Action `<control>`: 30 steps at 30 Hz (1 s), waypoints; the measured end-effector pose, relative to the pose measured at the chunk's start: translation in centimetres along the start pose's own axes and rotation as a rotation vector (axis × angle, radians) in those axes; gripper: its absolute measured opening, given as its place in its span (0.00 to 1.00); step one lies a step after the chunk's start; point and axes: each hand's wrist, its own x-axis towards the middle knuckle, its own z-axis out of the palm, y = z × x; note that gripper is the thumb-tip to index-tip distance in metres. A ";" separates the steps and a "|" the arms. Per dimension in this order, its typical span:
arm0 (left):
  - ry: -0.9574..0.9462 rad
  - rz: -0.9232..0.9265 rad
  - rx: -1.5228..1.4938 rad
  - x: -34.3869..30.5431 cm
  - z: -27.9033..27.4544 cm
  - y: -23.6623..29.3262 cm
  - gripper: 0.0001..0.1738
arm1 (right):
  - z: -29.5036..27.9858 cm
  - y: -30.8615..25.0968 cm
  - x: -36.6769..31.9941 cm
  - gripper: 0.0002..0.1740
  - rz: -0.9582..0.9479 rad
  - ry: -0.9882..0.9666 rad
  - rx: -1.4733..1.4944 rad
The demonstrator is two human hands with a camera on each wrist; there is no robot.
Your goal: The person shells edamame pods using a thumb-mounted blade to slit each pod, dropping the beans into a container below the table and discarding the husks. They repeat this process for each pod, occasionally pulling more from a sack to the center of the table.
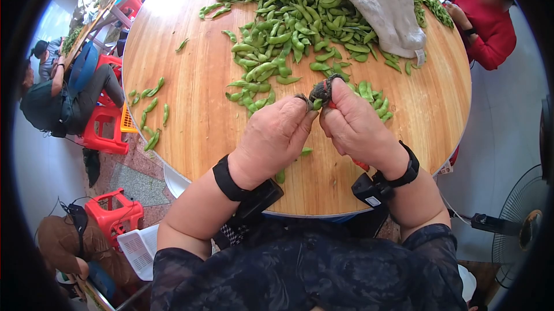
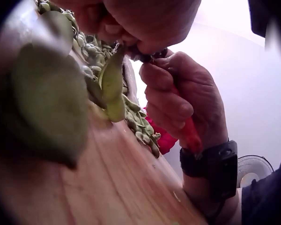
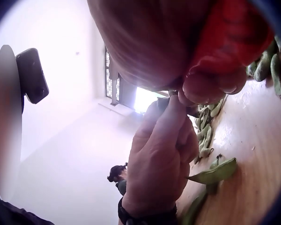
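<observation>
Over the round table my left hand [image 1: 276,132] pinches a green soybean pod [image 1: 317,104] between thumb and fingers. The pod [image 2: 113,86] hangs below the fingertips in the left wrist view. My right hand [image 1: 359,132] meets it, its fingers curled around a tool with a red handle [image 2: 192,136]; the tool's working end is hidden between the hands. Dark wrapping [image 1: 321,92] covers a right fingertip. In the right wrist view, the red handle [image 3: 229,37] crosses the palm, and the left hand's fingertips [image 3: 171,110] lie close beneath the right fingers.
A large heap of pods [image 1: 300,8] covers the table's far side, partly under a white cloth [image 1: 375,5]. Several loose pods [image 1: 151,105] lie at the left. A person in red [image 1: 487,22] sits at the far right; a fan [image 1: 522,224] stands at the near right.
</observation>
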 end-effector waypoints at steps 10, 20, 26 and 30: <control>-0.282 -0.942 -1.500 0.3 -1.9 0.5 0.06 | 0.0 2.3 1.1 0.10 -0.609 0.105 -0.236; -0.408 -0.970 -1.625 0.3 -2.3 1.0 0.07 | -1.4 -2.1 -0.8 0.09 0.145 -0.207 0.471; -0.314 -0.909 -1.488 0.3 -1.7 0.6 0.10 | -1.3 -1.3 -0.5 0.06 0.099 -0.212 0.479; -0.023 -0.408 -0.322 -0.2 -1.3 0.8 0.16 | -1.2 0.1 -0.1 0.04 -0.133 0.056 0.019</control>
